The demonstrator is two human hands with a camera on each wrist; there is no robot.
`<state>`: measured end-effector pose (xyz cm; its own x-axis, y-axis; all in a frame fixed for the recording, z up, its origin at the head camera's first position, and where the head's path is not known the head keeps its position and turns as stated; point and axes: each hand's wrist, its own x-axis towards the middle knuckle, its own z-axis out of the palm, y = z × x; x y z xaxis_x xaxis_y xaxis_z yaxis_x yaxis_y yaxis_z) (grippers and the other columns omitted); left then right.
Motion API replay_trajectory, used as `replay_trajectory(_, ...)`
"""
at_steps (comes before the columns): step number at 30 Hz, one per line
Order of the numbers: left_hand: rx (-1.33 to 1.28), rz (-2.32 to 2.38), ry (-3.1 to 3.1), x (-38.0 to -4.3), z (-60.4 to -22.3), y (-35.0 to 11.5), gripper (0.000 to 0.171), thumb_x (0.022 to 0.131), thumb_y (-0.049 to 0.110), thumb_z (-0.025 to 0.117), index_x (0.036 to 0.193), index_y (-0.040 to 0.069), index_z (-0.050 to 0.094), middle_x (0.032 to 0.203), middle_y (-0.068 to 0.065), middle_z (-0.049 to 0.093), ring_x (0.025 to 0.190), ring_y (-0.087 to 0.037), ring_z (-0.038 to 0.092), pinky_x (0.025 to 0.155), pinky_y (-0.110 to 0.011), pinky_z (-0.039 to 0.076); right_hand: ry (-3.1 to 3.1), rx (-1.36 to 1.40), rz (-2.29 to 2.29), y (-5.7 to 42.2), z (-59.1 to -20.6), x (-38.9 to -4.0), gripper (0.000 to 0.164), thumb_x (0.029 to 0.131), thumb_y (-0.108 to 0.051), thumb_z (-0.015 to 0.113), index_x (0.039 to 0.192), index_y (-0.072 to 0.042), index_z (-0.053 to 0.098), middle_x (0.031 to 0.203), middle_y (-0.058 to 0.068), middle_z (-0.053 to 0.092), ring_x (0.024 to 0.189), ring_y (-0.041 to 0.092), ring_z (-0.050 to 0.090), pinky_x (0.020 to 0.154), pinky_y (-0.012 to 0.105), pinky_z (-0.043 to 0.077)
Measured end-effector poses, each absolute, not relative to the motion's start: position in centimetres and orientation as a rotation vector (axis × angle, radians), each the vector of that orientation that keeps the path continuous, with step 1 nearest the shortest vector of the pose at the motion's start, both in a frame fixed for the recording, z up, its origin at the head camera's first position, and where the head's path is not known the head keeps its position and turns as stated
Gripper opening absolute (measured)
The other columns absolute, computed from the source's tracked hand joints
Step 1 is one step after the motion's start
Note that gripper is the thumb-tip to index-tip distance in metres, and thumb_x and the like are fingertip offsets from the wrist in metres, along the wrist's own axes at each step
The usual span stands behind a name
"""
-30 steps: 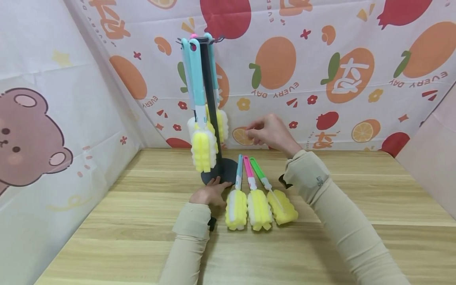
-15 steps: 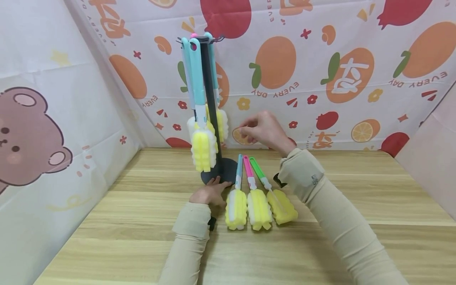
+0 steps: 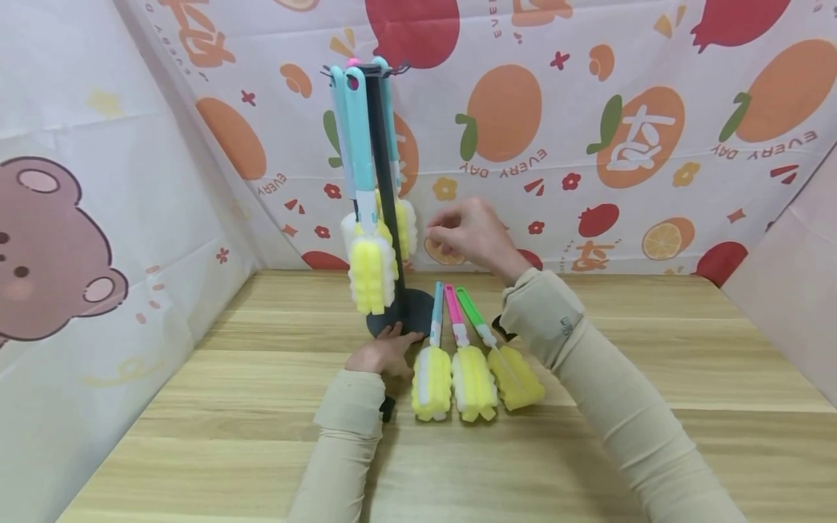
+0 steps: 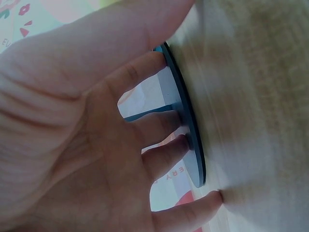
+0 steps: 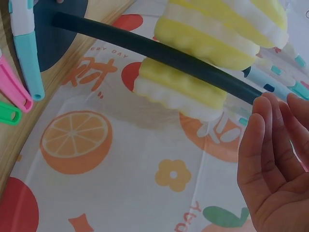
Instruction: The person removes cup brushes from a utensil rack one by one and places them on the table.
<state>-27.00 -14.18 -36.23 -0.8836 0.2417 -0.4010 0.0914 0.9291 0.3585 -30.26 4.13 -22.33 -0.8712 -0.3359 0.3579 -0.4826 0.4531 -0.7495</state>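
Note:
My left hand [image 3: 381,354] rests with spread fingers on the round dark base [image 3: 420,309] of a black stand. In the left wrist view, several fingertips press on that base and the little finger [image 4: 193,211] reaches the table beside it. My right hand [image 3: 474,231] hovers right of the pole [image 3: 387,167], loosely bent, with nothing seen in its fingers. Sponge bottle brushes with turquoise handles [image 3: 361,138] hang from hooks at the stand's top, yellow-and-white heads [image 3: 371,272] down. On the table lie three more brushes: blue-handled [image 3: 432,381], pink-handled [image 3: 474,381] and green-handled [image 3: 516,378].
The wooden table [image 3: 216,436] reaches back to a fruit-print cloth [image 3: 556,43] behind the stand. A cloth with a bear print [image 3: 52,247] hangs at the left. The three lying brushes are between my forearms.
My right hand has drifted left toward the pole, in the air above the lying brushes. The left hand stays on the base, and the brushes keep their places.

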Motion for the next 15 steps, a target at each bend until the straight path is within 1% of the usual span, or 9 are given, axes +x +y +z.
replay_trajectory(1, 0.239, 0.46, 2.637, -27.0, -36.2, -14.2, 0.077, 0.089, 0.01, 0.075, 0.157, 0.016, 0.04, 0.166, -0.024, 0.014, 0.153, -0.039, 0.011, 0.115, -0.056, 0.027, -2.534, 0.729, 1.39, 4.0, -22.3, -30.2, 0.015, 0.094, -0.008, 0.071, 0.102, 0.003, 0.078, 0.091, 0.013, 0.074, 0.074, 0.033, 0.069, 0.069, 0.037, 0.059)
replay_trajectory(4, 0.241, 0.457, 2.635, -27.0, -36.2, -14.2, 0.077, 0.089, 0.01, 0.074, 0.157, 0.015, 0.04, 0.166, -0.024, 0.014, 0.153, -0.039, 0.01, 0.115, -0.056, 0.026, -2.52, 0.741, 1.387, 3.6, -22.0, -30.1, 0.016, 0.094, -0.008, 0.071, 0.105, 0.003, 0.078, 0.092, 0.012, 0.073, 0.075, 0.031, 0.067, 0.071, 0.037, 0.059)
replay_trajectory(7, 0.245, 0.451, 2.637, -27.0, -36.1, -14.2, 0.077, 0.089, 0.009, 0.074, 0.157, 0.014, 0.039, 0.166, -0.024, 0.014, 0.153, -0.04, 0.01, 0.116, -0.056, 0.026, -2.509, 0.745, 1.378, 3.3, -21.7, -30.1, 0.017, 0.095, -0.009, 0.071, 0.106, 0.003, 0.077, 0.094, 0.011, 0.073, 0.077, 0.028, 0.066, 0.071, 0.033, 0.058)
replay_trajectory(10, 0.25, 0.449, 2.637, -27.0, -36.0, -14.2, 0.077, 0.089, 0.009, 0.074, 0.157, 0.014, 0.04, 0.166, -0.025, 0.014, 0.153, -0.04, 0.01, 0.115, -0.057, 0.027, -2.499, 0.743, 1.37, 3.0, -21.6, -30.1, 0.017, 0.095, -0.008, 0.071, 0.107, 0.002, 0.077, 0.095, 0.012, 0.073, 0.079, 0.029, 0.066, 0.071, 0.03, 0.057)
replay_trajectory(15, 0.267, 0.427, 2.631, -27.2, -36.0, -14.2, 0.076, 0.09, 0.009, 0.072, 0.158, 0.013, 0.039, 0.165, -0.025, 0.014, 0.153, -0.041, 0.009, 0.116, -0.056, 0.025, -2.458, 0.74, 1.417, 2.3, -21.5, -30.1, 0.017, 0.095, -0.008, 0.071, 0.107, 0.002, 0.077, 0.094, 0.012, 0.073, 0.078, 0.03, 0.068, 0.073, 0.036, 0.058)
